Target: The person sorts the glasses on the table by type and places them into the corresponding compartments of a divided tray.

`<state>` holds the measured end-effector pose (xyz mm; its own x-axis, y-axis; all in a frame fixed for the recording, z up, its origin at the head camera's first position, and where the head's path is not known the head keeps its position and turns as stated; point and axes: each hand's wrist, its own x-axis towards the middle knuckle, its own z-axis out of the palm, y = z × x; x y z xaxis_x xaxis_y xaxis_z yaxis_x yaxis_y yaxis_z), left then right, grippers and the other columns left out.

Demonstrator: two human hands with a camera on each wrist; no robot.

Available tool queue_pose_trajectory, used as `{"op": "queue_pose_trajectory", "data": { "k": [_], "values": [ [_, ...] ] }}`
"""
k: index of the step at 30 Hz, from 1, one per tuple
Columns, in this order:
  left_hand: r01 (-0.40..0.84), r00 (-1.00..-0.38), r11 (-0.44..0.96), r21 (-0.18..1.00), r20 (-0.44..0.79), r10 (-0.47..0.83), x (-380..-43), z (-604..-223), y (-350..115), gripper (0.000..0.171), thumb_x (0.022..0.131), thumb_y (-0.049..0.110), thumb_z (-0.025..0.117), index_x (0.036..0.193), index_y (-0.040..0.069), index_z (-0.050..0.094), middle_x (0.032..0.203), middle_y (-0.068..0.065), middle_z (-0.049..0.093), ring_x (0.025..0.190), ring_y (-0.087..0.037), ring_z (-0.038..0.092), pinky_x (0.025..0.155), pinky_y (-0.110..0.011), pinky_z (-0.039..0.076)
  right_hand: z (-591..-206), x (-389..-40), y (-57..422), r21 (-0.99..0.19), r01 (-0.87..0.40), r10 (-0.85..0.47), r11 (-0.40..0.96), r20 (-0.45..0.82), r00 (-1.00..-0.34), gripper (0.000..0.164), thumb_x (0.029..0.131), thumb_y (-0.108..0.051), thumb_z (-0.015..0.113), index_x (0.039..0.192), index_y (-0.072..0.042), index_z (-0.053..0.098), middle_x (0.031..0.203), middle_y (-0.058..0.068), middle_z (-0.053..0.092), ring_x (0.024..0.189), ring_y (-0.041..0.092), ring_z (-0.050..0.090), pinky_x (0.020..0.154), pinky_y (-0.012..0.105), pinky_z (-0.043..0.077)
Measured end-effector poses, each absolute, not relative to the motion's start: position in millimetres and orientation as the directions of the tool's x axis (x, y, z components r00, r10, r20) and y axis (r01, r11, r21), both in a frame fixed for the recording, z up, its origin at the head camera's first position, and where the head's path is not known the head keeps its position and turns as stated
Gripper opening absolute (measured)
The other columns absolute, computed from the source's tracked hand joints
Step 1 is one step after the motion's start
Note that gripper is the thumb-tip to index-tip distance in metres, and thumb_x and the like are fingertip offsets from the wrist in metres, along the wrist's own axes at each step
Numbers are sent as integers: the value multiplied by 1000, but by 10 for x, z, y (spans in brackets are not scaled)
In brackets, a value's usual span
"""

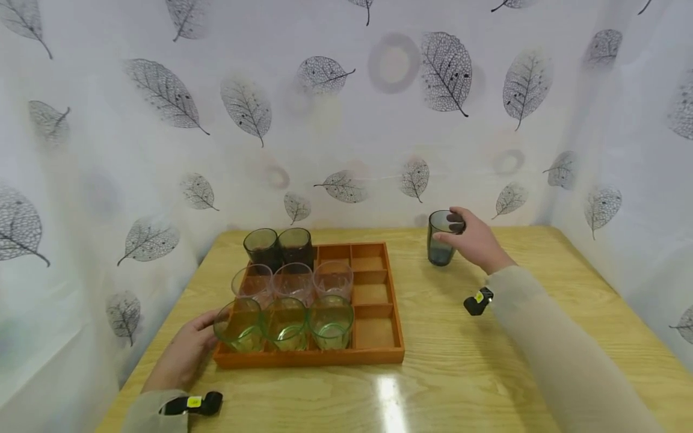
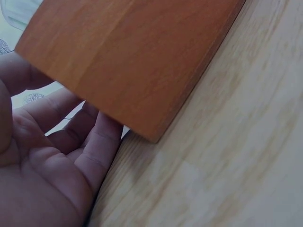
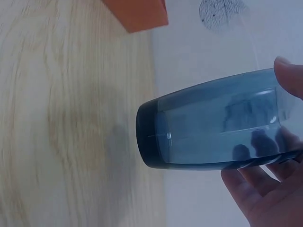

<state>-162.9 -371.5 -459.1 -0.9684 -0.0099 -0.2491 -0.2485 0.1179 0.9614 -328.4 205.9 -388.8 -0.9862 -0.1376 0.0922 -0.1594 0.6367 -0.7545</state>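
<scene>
My right hand (image 1: 479,239) grips a tall blue-grey tinted glass (image 1: 440,243) near its rim, right of the tray. In the right wrist view the base of this glass (image 3: 213,123) hangs above the tabletop, with fingers and thumb around the upper part. At the front left corner of an orange-brown wooden compartment tray (image 1: 325,359), my left hand (image 1: 186,346) lies with relaxed fingers against the side. The left wrist view has its loosely bent fingers (image 2: 99,151) beside the tray wall. Three green glasses (image 1: 331,325) occupy the front row nearest that hand.
Three clear pinkish glasses (image 1: 293,285) stand in the tray's middle row. Two dark glasses (image 1: 295,248) fill the left of the back row. The right-hand column (image 1: 373,328) holds no glass. A leaf-patterned curtain (image 1: 346,132) encloses the wooden table (image 1: 449,373) behind and at the sides.
</scene>
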Motion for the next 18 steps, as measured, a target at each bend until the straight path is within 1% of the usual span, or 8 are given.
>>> {"op": "queue_pose_trajectory", "data": {
  "k": [4,9,11,14,18],
  "values": [
    [-238,-971,144,961,-237,-21,-1652,-4594,-3704,56,104,29,59,149,-2,46,153,-14,39,120,0,47,95,-18,45,-3814,-3270,1944,-766,-188,-162,615,111,-980,100,88,-52,75,162,-10,22,153,16,42,132,38,46,100,57,45],
    [-253,-967,137,958,-253,-17,-1663,-4605,-3722,58,105,30,59,151,0,44,154,-12,38,120,1,47,95,-17,44,-3689,-3243,1778,-784,-241,-203,573,149,-968,93,90,-44,76,161,-12,26,150,13,46,131,34,48,100,55,44],
    [-265,-964,125,956,-265,-19,-1657,-4608,-3729,60,104,31,60,153,0,42,155,-12,35,120,0,47,95,-17,43,-3640,-3238,1699,-792,-257,-219,554,159,-963,91,90,-44,76,160,-13,28,148,12,48,131,34,49,101,55,44],
    [-268,-963,124,955,-268,-17,-1649,-4607,-3733,62,103,33,61,153,1,42,154,-10,37,119,1,47,95,-16,43,-3576,-3240,1573,-801,-277,-240,531,171,-956,90,89,-47,76,160,-16,30,145,11,50,130,32,50,101,55,45],
    [-245,-969,131,961,-245,-15,-1644,-4616,-3727,54,104,30,59,148,0,49,145,-4,46,118,2,48,94,-17,45,-3494,-3250,1387,-802,-312,-273,510,193,-942,89,87,-50,77,159,-20,33,145,8,51,128,28,52,101,54,45]
  ]
}}
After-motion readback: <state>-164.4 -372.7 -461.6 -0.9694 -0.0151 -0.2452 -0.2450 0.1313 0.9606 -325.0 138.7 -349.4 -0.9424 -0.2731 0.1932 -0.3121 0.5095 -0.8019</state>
